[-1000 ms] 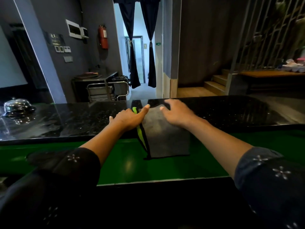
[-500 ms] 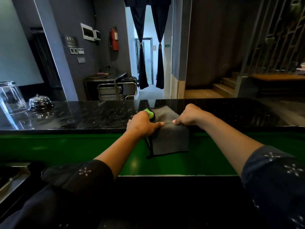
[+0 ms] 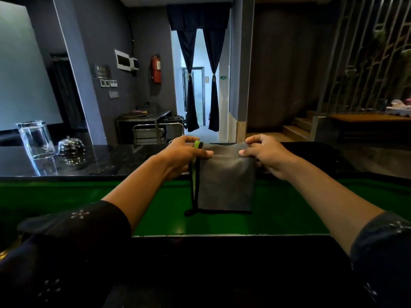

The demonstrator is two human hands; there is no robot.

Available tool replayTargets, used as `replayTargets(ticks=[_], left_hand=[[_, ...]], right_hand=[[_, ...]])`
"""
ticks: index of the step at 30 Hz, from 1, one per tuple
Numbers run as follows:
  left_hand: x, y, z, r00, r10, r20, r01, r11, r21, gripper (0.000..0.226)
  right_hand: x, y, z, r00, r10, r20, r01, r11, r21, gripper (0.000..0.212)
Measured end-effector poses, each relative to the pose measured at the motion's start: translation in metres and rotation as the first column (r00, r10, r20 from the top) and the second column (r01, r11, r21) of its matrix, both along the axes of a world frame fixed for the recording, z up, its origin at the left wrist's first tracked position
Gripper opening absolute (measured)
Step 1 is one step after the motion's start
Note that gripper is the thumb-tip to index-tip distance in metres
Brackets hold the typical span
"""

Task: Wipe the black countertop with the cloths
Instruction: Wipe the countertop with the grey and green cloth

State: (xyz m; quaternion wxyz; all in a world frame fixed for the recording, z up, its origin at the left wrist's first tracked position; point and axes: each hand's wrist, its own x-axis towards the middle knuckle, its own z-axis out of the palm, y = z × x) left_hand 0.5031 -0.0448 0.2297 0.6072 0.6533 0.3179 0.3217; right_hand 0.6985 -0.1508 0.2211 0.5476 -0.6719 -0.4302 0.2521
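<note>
the left hand (image 3: 180, 155) and the right hand (image 3: 265, 155) each pinch a top corner of the grey cloth (image 3: 224, 183), which hangs over the black countertop (image 3: 106, 161) edge.

Both arms are reaching forward; the left hand (image 3: 182, 152) and right hand (image 3: 265, 153) are pinching with curled fingers.
</note>
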Motion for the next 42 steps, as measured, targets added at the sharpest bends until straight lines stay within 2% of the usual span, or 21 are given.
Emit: replayTargets(ticks=[1,3,5,6,8,11,13,15,19,21,24,26,28,30,32,34,38,40,42], left_hand=[[-0.003,-0.003,0.005,0.999,-0.026,0.037,0.023,0.998,0.056,0.076],[-0.011,-0.015,0.019,0.994,-0.052,0.091,0.019,0.945,0.326,0.087],[-0.02,-0.027,0.032,0.992,-0.062,0.109,-0.016,0.799,0.601,0.091],[-0.024,-0.031,0.036,0.992,-0.056,0.114,-0.038,0.723,0.689,0.092],[-0.031,-0.036,0.038,0.991,-0.019,0.131,-0.087,0.646,0.758,0.095],[-0.034,-0.042,0.032,0.987,0.025,0.158,-0.136,0.647,0.75,0.094],[-0.034,-0.046,0.03,0.988,0.022,0.152,-0.126,0.679,0.723,0.091],[-0.036,-0.046,0.031,0.99,-0.016,0.142,-0.081,0.752,0.655,0.079],[-0.038,-0.044,0.033,0.996,-0.042,0.081,-0.006,0.856,0.516,0.029],[-0.039,-0.042,0.032,0.998,-0.06,0.036,0.038,0.899,0.436,0.028],[-0.044,-0.035,0.03,0.994,-0.086,-0.071,0.106,0.922,0.373,0.051],[-0.047,-0.03,0.028,0.974,-0.043,-0.22,0.135,0.895,0.425,0.069],[-0.046,-0.029,0.025,0.93,0.045,-0.364,0.164,0.837,0.522,0.077],[-0.042,-0.028,0.023,0.884,0.177,-0.432,0.176,0.73,0.66,0.069],[-0.04,-0.029,0.025,0.868,0.279,-0.412,0.169,0.613,0.772,0.052],[-0.04,-0.03,0.029,0.871,0.316,-0.376,0.155,0.55,0.821,0.033],[-0.051,-0.027,0.039,0.877,0.269,-0.398,0.194,0.558,0.807,0.01],[-0.057,-0.024,0.045,0.872,0.249,-0.422,0.228,0.557,0.799,0.012],[-0.062,-0.022,0.049,0.86,0.24,-0.45,0.263,0.548,0.794,0.018]], right_hand=[[-0.003,-0.004,0.004,1.0,-0.002,-0.009,0.002,0.997,0.073,0.033],[-0.007,-0.011,0.015,0.997,-0.026,0.067,0.003,0.946,0.324,0.034],[-0.012,-0.022,0.025,0.963,-0.118,0.242,-0.035,0.837,0.546,0.038],[-0.015,-0.027,0.029,0.944,-0.158,0.291,-0.059,0.785,0.616,0.039],[-0.021,-0.035,0.032,0.93,-0.206,0.306,-0.067,0.722,0.688,0.038],[-0.028,-0.037,0.029,0.941,-0.22,0.258,-0.035,0.693,0.72,0.038],[-0.031,-0.036,0.027,0.965,-0.17,0.198,-0.021,0.707,0.707,0.04],[-0.033,-0.038,0.027,0.982,-0.12,0.146,-0.008,0.745,0.667,0.039],[-0.029,-0.04,0.024,0.995,-0.011,0.103,-0.043,0.862,0.506,0.024],[-0.026,-0.04,0.02,0.997,0.035,0.071,-0.061,0.907,0.416,0.018],[-0.022,-0.041,0.015,0.998,0.058,0.004,-0.056,0.955,0.29,0.011],[-0.02,-0.041,0.012,0.995,0.081,-0.056,-0.066,0.97,0.235,0.01],[-0.02,-0.042,0.012,0.988,0.112,-0.108,-0.087,0.974,0.208,0.008],[-0.02,-0.041,0.012,0.984,0.126,-0.126,-0.103,0.978,0.181,0.008],[-0.021,-0.039,0.014,0.984,0.146,-0.103,-0.128,0.977,0.168,0.016],[-0.024,-0.04,0.017,0.985,0.163,-0.054,-0.151,0.973,0.175,0.027],[-0.028,-0.045,0.022,0.985,0.171,0.03,-0.173,0.967,0.185,0.041],[-0.03,-0.048,0.024,0.984,0.141,0.111,-0.159,0.972,0.174,0.037],[-0.033,-0.051,0.025,0.973,0.091,0.213,-0.124,0.981,0.147,0.024]])
